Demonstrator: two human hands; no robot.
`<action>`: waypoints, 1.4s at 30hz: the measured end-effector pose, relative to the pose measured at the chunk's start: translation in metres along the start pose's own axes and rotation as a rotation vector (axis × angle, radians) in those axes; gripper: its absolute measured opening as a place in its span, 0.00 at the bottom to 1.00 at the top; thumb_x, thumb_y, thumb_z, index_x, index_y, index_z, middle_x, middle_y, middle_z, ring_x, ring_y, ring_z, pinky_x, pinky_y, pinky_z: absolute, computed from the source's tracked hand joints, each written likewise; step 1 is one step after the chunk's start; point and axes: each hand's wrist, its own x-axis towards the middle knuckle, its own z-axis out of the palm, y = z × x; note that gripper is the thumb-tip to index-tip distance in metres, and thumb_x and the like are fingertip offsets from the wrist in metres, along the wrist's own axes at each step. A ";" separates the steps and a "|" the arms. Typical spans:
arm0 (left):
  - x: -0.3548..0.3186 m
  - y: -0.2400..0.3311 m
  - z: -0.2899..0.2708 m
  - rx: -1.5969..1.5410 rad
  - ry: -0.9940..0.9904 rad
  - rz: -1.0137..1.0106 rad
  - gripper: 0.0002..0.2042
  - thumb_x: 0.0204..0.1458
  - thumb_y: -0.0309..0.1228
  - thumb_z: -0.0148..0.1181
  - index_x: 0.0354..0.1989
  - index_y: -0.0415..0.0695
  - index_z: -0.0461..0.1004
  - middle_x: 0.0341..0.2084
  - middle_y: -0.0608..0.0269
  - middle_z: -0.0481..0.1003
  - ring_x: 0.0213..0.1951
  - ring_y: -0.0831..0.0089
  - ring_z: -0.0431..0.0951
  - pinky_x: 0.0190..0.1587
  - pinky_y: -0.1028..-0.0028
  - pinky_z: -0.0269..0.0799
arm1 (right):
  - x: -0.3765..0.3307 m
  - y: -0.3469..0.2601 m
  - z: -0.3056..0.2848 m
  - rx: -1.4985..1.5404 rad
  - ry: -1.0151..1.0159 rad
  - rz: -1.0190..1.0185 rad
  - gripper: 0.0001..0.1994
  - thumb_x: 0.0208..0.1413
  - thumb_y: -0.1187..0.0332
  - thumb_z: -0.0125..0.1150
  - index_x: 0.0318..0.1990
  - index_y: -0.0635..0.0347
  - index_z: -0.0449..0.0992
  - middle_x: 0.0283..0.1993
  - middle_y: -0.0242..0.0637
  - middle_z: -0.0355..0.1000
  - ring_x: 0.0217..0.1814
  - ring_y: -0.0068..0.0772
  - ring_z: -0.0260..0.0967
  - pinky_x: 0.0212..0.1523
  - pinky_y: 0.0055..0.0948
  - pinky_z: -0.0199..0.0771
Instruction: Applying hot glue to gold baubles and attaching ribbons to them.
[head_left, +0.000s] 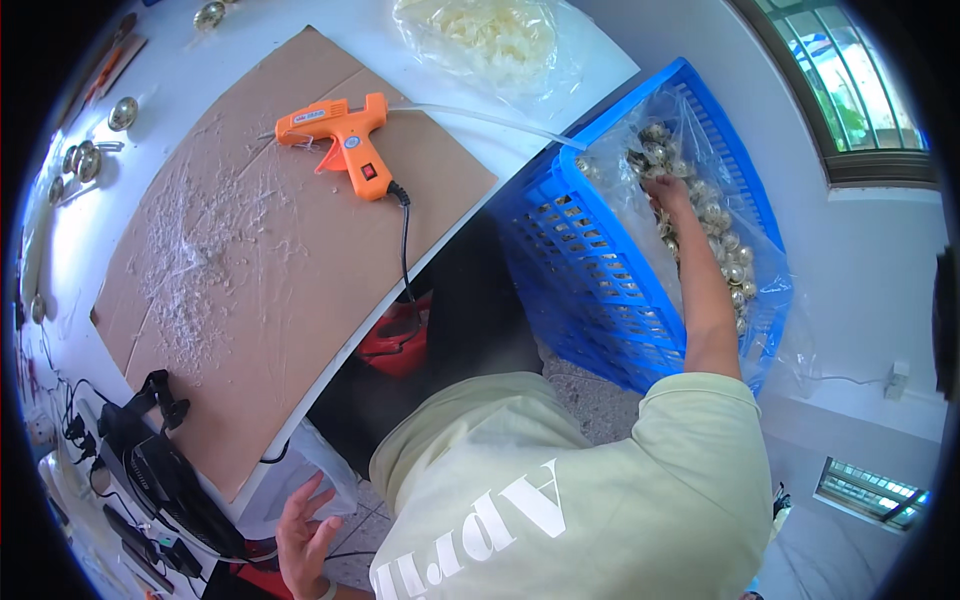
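Blue crate [590, 270] holds bagged metal balls [725, 255] under the right hand [668, 192], apparently grasping some, glue gun [345, 135] well apart.

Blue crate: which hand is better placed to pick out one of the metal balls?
Right. The right hand is already inside the blue crate, resting among the metal balls in its clear bag. The left hand is low by the table edge, spread open, far from them.

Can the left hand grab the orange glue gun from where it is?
Probably not without moving: the left hand is low beside the table edge, and the glue gun lies far across the cardboard sheet.
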 end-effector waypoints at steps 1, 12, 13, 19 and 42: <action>0.008 0.011 0.005 -0.006 0.003 0.006 0.25 0.49 0.28 0.63 0.56 0.36 0.66 0.53 0.51 0.69 0.50 0.63 0.75 0.39 0.75 0.77 | 0.003 -0.004 -0.008 -0.002 0.002 -0.009 0.09 0.53 0.68 0.62 0.36 0.64 0.76 0.30 0.33 0.72 0.27 0.25 0.68 0.26 0.33 0.69; 0.077 0.084 0.056 0.083 0.015 0.585 0.19 0.43 0.15 0.60 0.47 0.30 0.71 0.49 0.43 0.71 0.47 0.60 0.76 0.39 0.73 0.79 | -0.144 -0.213 -0.044 0.504 -0.437 -0.414 0.08 0.60 0.69 0.55 0.42 0.63 0.73 0.37 0.33 0.71 0.42 0.23 0.68 0.50 0.25 0.68; 0.088 0.098 0.061 0.147 0.012 0.676 0.18 0.43 0.14 0.60 0.46 0.30 0.71 0.48 0.43 0.72 0.48 0.59 0.76 0.41 0.72 0.79 | -0.169 -0.237 -0.042 0.528 -0.474 -0.517 0.08 0.61 0.70 0.54 0.42 0.64 0.73 0.37 0.34 0.70 0.44 0.24 0.67 0.52 0.26 0.67; 0.139 0.144 0.096 -0.274 0.072 0.721 0.38 0.44 0.18 0.62 0.65 0.37 0.51 0.66 0.49 0.48 0.59 0.55 0.64 0.50 0.67 0.76 | -0.253 -0.317 0.042 0.451 -0.811 -0.880 0.08 0.61 0.70 0.52 0.44 0.65 0.72 0.35 0.37 0.70 0.47 0.30 0.66 0.49 0.27 0.65; 0.139 0.078 0.059 -0.321 0.424 0.863 0.29 0.43 0.18 0.65 0.55 0.39 0.62 0.55 0.55 0.65 0.54 0.70 0.69 0.53 0.73 0.72 | -0.346 -0.367 0.182 0.017 -1.356 -0.665 0.13 0.57 0.76 0.54 0.50 0.66 0.66 0.33 0.31 0.68 0.31 0.18 0.68 0.36 0.20 0.70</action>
